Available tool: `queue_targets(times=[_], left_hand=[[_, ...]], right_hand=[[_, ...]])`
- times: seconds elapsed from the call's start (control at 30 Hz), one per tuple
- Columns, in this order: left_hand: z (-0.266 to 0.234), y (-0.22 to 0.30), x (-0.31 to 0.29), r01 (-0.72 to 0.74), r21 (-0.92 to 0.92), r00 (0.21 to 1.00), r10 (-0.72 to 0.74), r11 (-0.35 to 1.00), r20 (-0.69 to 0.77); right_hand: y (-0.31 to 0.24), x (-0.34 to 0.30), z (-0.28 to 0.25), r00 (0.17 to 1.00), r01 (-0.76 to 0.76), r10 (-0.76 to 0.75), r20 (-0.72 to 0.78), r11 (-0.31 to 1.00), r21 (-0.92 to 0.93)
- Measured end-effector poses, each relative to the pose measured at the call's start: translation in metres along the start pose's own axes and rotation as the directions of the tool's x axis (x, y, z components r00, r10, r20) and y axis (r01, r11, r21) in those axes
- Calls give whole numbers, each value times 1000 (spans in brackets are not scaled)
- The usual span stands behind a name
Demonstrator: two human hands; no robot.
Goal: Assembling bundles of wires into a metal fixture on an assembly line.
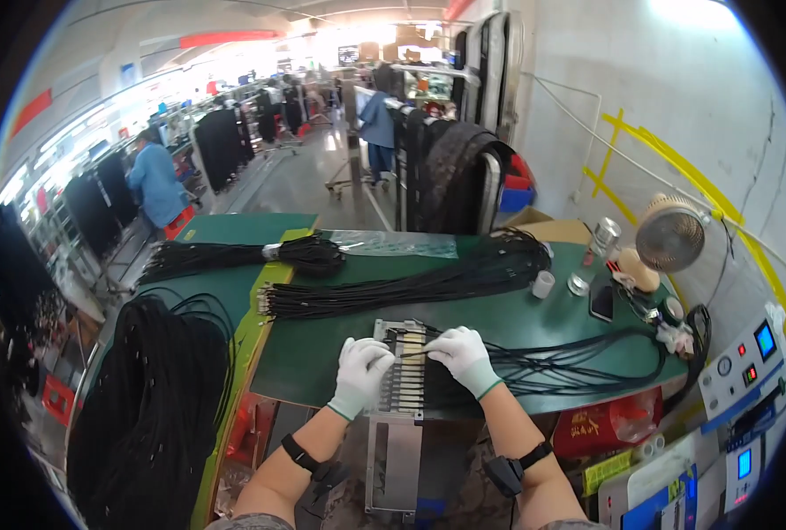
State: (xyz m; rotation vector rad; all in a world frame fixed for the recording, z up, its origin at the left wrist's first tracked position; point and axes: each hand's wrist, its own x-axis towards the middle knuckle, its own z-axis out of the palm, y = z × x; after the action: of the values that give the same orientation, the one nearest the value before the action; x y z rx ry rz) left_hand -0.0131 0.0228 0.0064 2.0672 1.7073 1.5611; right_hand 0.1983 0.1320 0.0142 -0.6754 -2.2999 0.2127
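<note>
At the table's near edge: slotted metal frame, black cables, two gloved hands

Left hand (363, 367), white glove: at the frame's left side; fingers curled, tips drawn toward the thumb. Whether they grip anything, cannot tell.

Right hand (462, 356), white glove: at the frame's right side; thumb and forefinger appear to pinch one black cable (418, 355).

Metal frame (402, 412): between the hands, a row of pale strips along it. Progress, by judgement: part-way; dark cable ends seem laid across the upper strips, while the lower ones are too small to read.

Loose cables (578, 358): several, fanned rightward from the frame over the green table (300, 367).

Cable heap (146, 397): large, black, at left.

Cable bundle (393, 287): beyond the frame, lying apart from it.

Tied bundle (225, 261): farther back, pale band around it. Whether either bundle is finished or waiting, cannot tell.

Phone (601, 300), drink can (606, 231), fan (671, 231): right.

Co-worker (156, 187): far left, blue top.
</note>
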Motion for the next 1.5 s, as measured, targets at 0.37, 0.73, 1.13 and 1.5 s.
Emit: queue_targets(times=[0.37, 0.73, 1.13, 1.5], left_hand=[[-12, -19, -8, -14, -48, 1000, 13, 999, -23], [-6, -15, -8, 236, 164, 963, -207, 958, -173], [-5, -6, -10, 279, 132, 956, -261, 951, -136], [-4, -10, -7, 328, 48, 943, -325, 943, -65]], right_hand=[[-49, 21, 52, 995, 97, -96, -25, 995, 33], [-5, 6, 0, 997, -28, 16, 74, 986, 164], [-2, 2, -7, 997, 9, -2, 73, 996, -93], [-17, 6, -6, 994, 34, -13, 112, 982, -188]])
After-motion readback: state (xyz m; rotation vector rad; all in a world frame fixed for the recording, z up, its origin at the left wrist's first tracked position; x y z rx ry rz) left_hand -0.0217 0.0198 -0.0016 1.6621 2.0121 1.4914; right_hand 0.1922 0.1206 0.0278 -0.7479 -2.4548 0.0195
